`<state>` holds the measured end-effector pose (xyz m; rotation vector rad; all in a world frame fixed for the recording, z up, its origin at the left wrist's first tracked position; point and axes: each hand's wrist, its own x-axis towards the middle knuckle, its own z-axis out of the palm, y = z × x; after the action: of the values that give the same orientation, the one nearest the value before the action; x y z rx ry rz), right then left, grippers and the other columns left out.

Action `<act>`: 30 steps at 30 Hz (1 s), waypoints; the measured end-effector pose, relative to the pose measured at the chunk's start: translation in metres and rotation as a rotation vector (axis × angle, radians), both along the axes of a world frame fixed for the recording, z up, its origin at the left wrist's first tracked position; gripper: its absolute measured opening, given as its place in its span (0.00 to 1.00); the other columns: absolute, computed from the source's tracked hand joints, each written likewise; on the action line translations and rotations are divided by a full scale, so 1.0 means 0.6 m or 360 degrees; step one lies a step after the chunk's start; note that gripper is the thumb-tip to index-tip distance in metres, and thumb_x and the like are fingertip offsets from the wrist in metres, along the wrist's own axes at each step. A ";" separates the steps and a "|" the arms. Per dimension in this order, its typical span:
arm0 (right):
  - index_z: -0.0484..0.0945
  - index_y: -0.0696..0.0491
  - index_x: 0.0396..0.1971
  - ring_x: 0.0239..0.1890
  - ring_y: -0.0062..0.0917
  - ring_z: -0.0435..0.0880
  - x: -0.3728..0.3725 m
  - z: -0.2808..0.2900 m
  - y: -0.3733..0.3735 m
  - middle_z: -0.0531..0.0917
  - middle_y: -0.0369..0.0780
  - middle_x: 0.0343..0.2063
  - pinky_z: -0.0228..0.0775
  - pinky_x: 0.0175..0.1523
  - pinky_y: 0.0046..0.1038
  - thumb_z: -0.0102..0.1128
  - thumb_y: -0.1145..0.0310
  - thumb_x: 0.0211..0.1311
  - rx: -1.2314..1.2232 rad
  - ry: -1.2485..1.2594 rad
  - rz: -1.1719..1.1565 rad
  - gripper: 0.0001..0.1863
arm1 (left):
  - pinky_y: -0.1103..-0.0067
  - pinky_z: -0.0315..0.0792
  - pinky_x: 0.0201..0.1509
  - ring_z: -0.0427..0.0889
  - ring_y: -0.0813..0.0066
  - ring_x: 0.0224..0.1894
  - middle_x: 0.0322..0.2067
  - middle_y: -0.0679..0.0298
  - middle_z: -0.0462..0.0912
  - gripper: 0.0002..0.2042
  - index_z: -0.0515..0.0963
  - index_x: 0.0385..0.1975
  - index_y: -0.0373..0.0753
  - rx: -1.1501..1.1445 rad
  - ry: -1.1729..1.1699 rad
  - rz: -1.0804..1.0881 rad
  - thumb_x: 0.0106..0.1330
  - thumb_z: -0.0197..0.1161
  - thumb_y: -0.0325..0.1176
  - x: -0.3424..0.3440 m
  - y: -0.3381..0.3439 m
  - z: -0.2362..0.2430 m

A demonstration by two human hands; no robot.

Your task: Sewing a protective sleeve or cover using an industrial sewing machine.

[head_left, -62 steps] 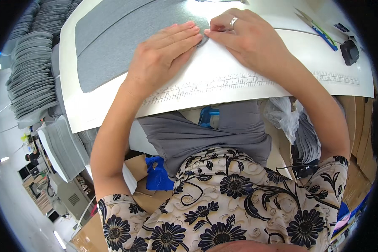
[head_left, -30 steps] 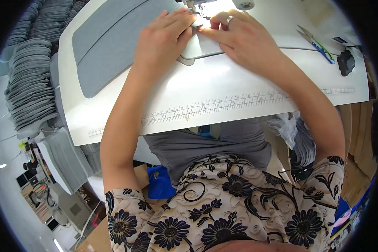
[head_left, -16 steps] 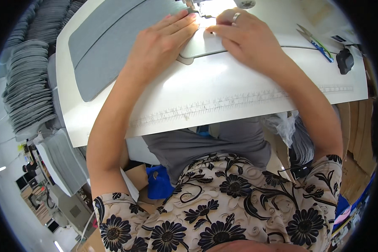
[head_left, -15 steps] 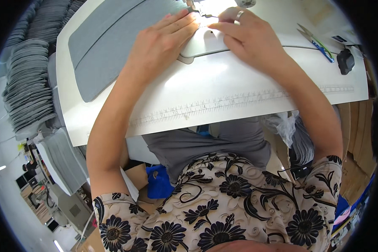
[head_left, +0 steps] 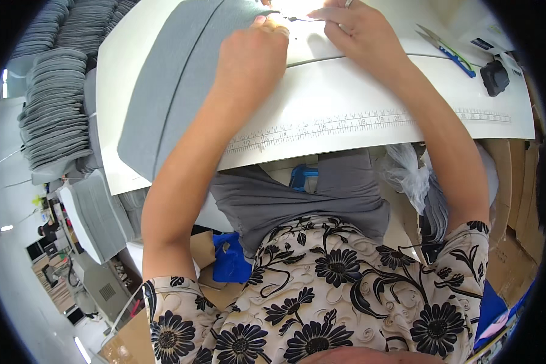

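fabric [head_left: 148,100], a grey panel crossed by a dark line, lies flat on the left part of the white worktop [head_left: 321,91], partly covered by the left hand [head_left: 253,57] and its forearm. the left hand rests with bent fingers at the panel's right edge, while the right hand [head_left: 364,29] has its fingers drawn together beside a glaring patch of light, and whether either one grips anything i cannot tell. scissors [head_left: 448,51] and a dark object [head_left: 495,77] lie farther right, and a stack of grey pieces [head_left: 53,112] stands beyond the left edge.
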<state>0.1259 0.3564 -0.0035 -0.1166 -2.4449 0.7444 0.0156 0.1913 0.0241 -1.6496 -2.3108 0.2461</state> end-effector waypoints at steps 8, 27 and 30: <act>0.84 0.50 0.41 0.47 0.31 0.82 -0.007 -0.036 -0.010 0.84 0.37 0.42 0.75 0.53 0.34 0.59 0.72 0.59 0.0370 0.0154 0.0347 0.11 | 0.66 0.79 0.35 0.86 0.56 0.32 0.33 0.59 0.87 0.15 0.81 0.46 0.46 0.0593 -0.0459 -0.0017 0.61 0.64 0.40 -0.055 -0.018 -0.017; 0.79 0.62 0.45 0.50 0.32 0.81 -0.001 -0.039 -0.125 0.84 0.44 0.43 0.72 0.59 0.30 0.61 0.70 0.58 0.0622 0.0235 0.0521 0.16 | 0.74 0.79 0.47 0.86 0.61 0.41 0.45 0.63 0.86 0.14 0.85 0.48 0.46 0.0104 -0.0563 0.0019 0.63 0.64 0.39 -0.080 -0.017 0.011; 0.79 0.61 0.43 0.49 0.31 0.81 -0.006 -0.034 -0.130 0.83 0.44 0.41 0.72 0.58 0.29 0.62 0.65 0.60 0.0601 0.0185 0.0462 0.16 | 0.74 0.79 0.47 0.86 0.62 0.42 0.45 0.63 0.86 0.14 0.84 0.48 0.45 0.0142 -0.0559 -0.0030 0.64 0.64 0.39 -0.088 -0.022 0.003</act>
<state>0.1222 0.2781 -0.0240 0.4221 -2.4683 0.3800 -0.0372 0.1782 0.0260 -1.7872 -2.5072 -0.1630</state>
